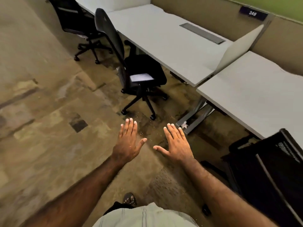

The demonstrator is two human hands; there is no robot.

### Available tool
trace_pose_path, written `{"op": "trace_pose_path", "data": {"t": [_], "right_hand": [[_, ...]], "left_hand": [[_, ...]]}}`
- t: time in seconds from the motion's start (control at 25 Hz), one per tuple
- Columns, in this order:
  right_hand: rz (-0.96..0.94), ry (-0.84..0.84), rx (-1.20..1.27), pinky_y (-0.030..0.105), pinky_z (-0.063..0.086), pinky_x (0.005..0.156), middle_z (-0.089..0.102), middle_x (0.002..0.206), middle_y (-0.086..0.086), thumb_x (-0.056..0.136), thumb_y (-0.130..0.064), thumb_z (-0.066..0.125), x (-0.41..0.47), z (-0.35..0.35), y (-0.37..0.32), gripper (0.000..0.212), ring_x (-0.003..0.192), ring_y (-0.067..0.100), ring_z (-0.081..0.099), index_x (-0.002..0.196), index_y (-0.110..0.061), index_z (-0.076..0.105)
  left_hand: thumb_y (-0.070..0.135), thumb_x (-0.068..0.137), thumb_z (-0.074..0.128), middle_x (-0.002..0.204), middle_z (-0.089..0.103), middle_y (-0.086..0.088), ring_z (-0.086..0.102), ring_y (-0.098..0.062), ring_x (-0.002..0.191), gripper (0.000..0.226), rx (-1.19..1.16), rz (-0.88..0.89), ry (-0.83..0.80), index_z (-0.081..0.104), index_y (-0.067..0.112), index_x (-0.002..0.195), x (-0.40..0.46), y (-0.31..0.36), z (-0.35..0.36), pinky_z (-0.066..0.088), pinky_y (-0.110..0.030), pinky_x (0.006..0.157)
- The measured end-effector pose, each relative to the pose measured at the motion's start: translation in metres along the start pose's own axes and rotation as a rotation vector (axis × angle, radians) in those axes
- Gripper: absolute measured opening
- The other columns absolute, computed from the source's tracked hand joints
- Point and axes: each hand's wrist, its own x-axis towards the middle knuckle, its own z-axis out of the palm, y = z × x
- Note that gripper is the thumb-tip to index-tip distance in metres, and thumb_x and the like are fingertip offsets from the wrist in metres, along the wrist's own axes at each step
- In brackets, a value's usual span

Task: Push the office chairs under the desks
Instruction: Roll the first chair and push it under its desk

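black chair (131, 63), grey desk (164, 38), mottled tan floor (41, 112)

Both forearms are bare from the bottom edge of the view to the wrists, with no sleeve, watch, bracelet or ring visible on either. The left grip (127, 145) and the right grip (176, 145) are ungloved, with short, pale fingernails (135, 122) showing at the fingertips. At the bottom centre lies light grey-green fabric of a garment (146, 216), with a stitched seam running down it. Beside it shows a strip of dark cloth (117, 206). One foot wears a brown sandal (130, 199) with a strap, the toes uncovered.
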Motion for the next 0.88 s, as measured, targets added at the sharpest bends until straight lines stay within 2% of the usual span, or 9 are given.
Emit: {"op": "trace_pose_path", "data": {"t": [0.12,0.24,0.4,0.68,0.88], "right_hand": [[-0.038,-0.023,-0.001,0.050,-0.010,0.135,0.013,0.182,0.006,0.092,-0.100,0.017,0.050,0.009,-0.040,0.112,0.168,0.019,-0.004,0.173,-0.023,0.023],[-0.101,-0.033,-0.008,0.052,-0.009,0.135,0.011,0.182,0.006,0.091,-0.100,0.016,0.098,0.013,-0.076,0.111,0.169,0.020,-0.003,0.173,-0.025,0.020],[-0.168,-0.059,-0.010,0.053,-0.008,0.135,0.007,0.183,0.004,0.090,-0.101,0.014,0.165,0.020,-0.122,0.113,0.169,0.019,-0.005,0.173,-0.024,0.018],[-0.269,-0.080,0.019,0.050,-0.008,0.135,0.010,0.182,0.005,0.091,-0.100,0.016,0.286,0.046,-0.168,0.114,0.168,0.019,-0.007,0.173,-0.021,0.020],[-0.319,-0.129,0.030,0.049,-0.009,0.135,0.011,0.182,0.005,0.090,-0.101,0.017,0.391,0.067,-0.194,0.117,0.169,0.019,-0.006,0.173,-0.018,0.022]], "left_hand": [[0.075,0.100,0.005,0.178,-0.007,-0.018,-0.017,-0.030,0.164,0.099,-0.047,-0.119,0.018,0.003,0.004,0.169,0.004,-0.053,-0.004,-0.003,-0.052,0.135],[0.077,0.100,0.003,0.178,-0.012,-0.015,-0.022,-0.027,0.163,0.099,-0.075,-0.202,0.036,0.000,0.005,0.169,0.010,-0.100,-0.003,-0.010,-0.050,0.134],[0.078,0.100,0.003,0.178,-0.010,-0.016,-0.019,-0.028,0.164,0.101,-0.090,-0.294,0.050,0.002,0.005,0.169,0.024,-0.157,-0.002,-0.013,-0.048,0.132],[0.071,0.106,0.013,0.178,-0.002,-0.016,-0.011,-0.029,0.166,0.093,-0.104,-0.424,0.093,0.012,0.003,0.169,0.073,-0.242,0.001,-0.002,-0.053,0.135],[0.070,0.103,0.007,0.178,-0.002,-0.017,-0.011,-0.030,0.166,0.094,-0.064,-0.530,0.040,0.009,0.003,0.169,0.122,-0.310,-0.008,-0.012,-0.049,0.133]]}}
